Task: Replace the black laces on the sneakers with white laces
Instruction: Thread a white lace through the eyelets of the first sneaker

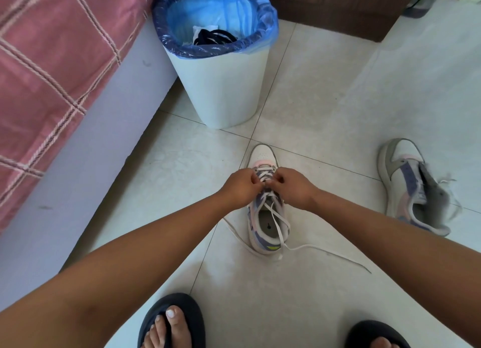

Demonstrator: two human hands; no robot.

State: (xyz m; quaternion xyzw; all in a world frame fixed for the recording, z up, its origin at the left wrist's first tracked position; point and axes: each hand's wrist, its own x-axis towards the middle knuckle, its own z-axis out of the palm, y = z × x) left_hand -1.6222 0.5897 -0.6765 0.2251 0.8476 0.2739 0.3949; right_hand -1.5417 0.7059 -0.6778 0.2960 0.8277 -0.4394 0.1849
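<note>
A white, pink and purple sneaker [263, 155] stands upright on the tiled floor, toe pointing away from me. A white lace [276, 224] is threaded through its lower eyelets, and its loose ends trail over the heel onto the floor. My left hand [240, 187] and my right hand [292, 188] meet over the tongue, each pinching the white lace near the middle eyelets. A second sneaker [408, 181] lies tilted on its side at the right, with thin white lace ends sticking out. Black laces [216, 37] lie inside the bin.
A white bin [221, 87] with a blue liner stands just beyond the sneaker. A bed with a pink checked cover [52, 61] fills the left side. A brown cabinet [338, 6] is at the back. My feet in dark slippers [171, 319] are at the bottom edge.
</note>
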